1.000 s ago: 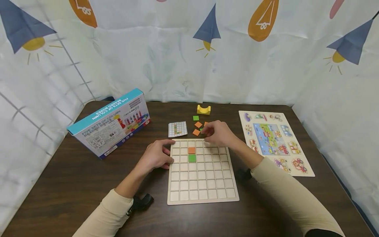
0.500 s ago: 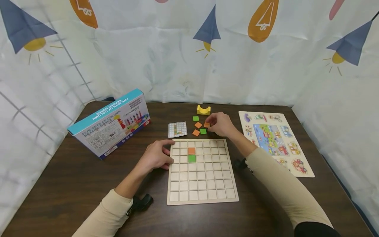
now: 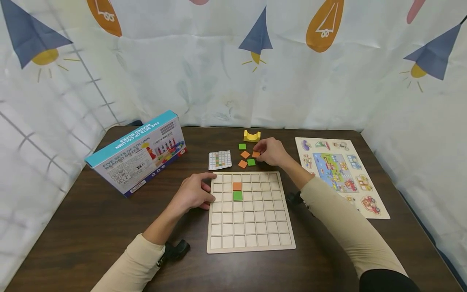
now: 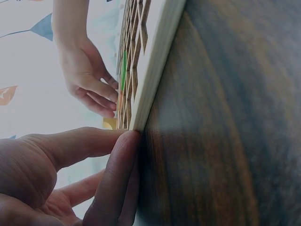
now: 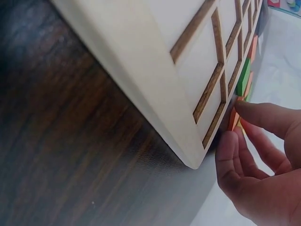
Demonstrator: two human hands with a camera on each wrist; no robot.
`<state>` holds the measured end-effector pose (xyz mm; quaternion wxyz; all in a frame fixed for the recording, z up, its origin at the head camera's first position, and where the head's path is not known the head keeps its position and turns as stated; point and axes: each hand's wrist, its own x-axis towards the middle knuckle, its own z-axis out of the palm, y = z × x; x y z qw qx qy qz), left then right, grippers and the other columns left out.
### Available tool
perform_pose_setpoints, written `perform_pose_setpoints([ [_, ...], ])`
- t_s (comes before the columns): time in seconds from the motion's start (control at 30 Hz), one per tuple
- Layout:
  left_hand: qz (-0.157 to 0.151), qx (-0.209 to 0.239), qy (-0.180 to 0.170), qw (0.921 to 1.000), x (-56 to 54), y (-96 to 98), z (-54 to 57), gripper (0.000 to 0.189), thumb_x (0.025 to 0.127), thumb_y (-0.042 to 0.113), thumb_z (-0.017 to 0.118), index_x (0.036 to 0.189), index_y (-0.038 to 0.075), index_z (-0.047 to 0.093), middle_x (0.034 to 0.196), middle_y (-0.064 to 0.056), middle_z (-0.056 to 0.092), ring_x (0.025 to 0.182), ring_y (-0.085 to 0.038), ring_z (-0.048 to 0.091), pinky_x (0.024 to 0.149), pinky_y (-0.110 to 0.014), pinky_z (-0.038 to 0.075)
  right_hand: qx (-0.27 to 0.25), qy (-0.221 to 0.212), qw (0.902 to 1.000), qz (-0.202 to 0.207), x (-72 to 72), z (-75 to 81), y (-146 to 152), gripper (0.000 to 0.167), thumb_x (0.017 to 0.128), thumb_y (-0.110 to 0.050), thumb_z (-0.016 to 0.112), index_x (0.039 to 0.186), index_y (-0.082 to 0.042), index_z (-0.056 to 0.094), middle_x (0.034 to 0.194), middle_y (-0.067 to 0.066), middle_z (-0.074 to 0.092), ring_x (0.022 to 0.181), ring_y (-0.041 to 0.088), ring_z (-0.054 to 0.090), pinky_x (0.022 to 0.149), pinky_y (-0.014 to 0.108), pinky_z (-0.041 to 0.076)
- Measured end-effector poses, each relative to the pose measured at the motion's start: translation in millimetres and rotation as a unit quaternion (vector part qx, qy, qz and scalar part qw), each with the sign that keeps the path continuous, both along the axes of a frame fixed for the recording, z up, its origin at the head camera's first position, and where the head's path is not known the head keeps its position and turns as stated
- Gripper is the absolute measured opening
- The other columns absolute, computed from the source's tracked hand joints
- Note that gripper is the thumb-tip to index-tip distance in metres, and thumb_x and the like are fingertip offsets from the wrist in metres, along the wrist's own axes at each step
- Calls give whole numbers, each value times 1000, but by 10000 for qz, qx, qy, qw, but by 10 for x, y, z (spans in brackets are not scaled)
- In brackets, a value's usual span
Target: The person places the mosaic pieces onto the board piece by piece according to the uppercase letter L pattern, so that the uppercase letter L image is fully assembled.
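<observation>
A pale wooden grid board (image 3: 251, 229) lies on the dark table, with one orange square (image 3: 237, 186) and one green square (image 3: 237, 196) set in its third column. My left hand (image 3: 195, 191) holds the board's left edge near the far corner; the left wrist view shows thumb and fingertip meeting at the rim. Beyond the board, my right hand (image 3: 271, 151) pinches a small orange tile (image 5: 233, 117) between thumb and fingers, low by the table. Loose beside it are a green tile (image 3: 251, 162), two orange tiles (image 3: 242, 164) and another green tile (image 3: 242, 146).
A small printed pattern card (image 3: 220, 160) lies left of the tiles, and a yellow arched block (image 3: 251, 136) sits behind them. A blue-topped toy box (image 3: 146, 158) stands at left. On the right lies a picture puzzle board (image 3: 368, 182), partly behind my right sleeve.
My right hand has moved from above the board's far edge to the right side of the loose tiles, its fingers now on an orange one. The left hand stays at the board's edge.
</observation>
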<state>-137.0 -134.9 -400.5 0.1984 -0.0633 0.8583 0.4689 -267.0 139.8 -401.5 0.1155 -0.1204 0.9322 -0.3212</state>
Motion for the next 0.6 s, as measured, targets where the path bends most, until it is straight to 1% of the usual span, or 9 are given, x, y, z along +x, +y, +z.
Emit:
perform_pose_setpoints([
  [0.2,9,-8,9,10000,1,5,-2,72,80,-7,81,145,14,59,105,-17,59,64,-21,69,56,-35,65,69,-7,10000,-11,-20,-8,-25,28,89,-4,79,117,-4,75,115,13,72,108,29,64,96,43,58],
  [0.37,6,20,27,10000,6,4,-11,73,79,-8,81,145,13,59,103,-17,59,63,-21,69,55,-35,65,102,-42,9999,-28,-43,-21,-44,26,90,-3,78,116,-4,76,113,13,72,106,29,64,94,42,58],
  [0.6,-17,45,48,10000,6,-1,-11,73,79,-8,81,145,13,60,103,-16,58,63,-21,69,55,-35,66,138,-19,9999,-43,-48,-23,-59,22,90,-2,76,111,-6,78,109,12,73,104,28,65,91,41,59],
])
